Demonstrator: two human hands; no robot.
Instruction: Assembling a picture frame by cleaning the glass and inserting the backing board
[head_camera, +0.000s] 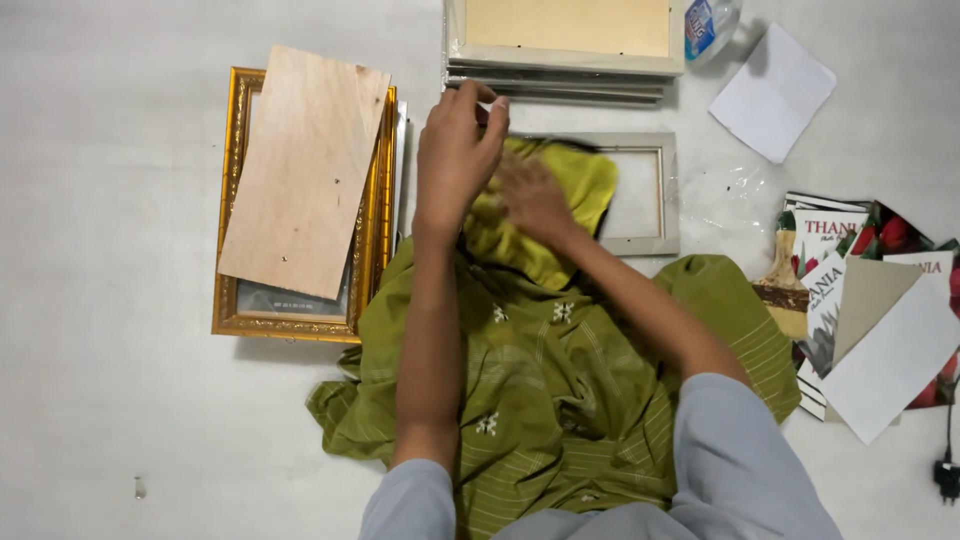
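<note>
The left hand (457, 150) curls its fingers over the top edge of a grey picture frame (640, 195), closed on the rail there, though the fingertips run into the shadow under a stack of pale frames (560, 62) just beyond, so the exact hold is hard to read. The right hand (533, 198) is blurred; it lies flat, fingers together, pressing a yellow-green cloth (560, 185) onto the frame, and whether it pinches the cloth cannot be told. The cloth and both hands hide the frame's left half; only its right side and part of the opening show. Nearer the body than both hands, green striped fabric (560, 390) covers the lap and hides the frame's lower left corner. Left of the left hand, a plywood board (300, 170) lies tilted on a gold ornate frame (232, 260), covering most of it.
</note>
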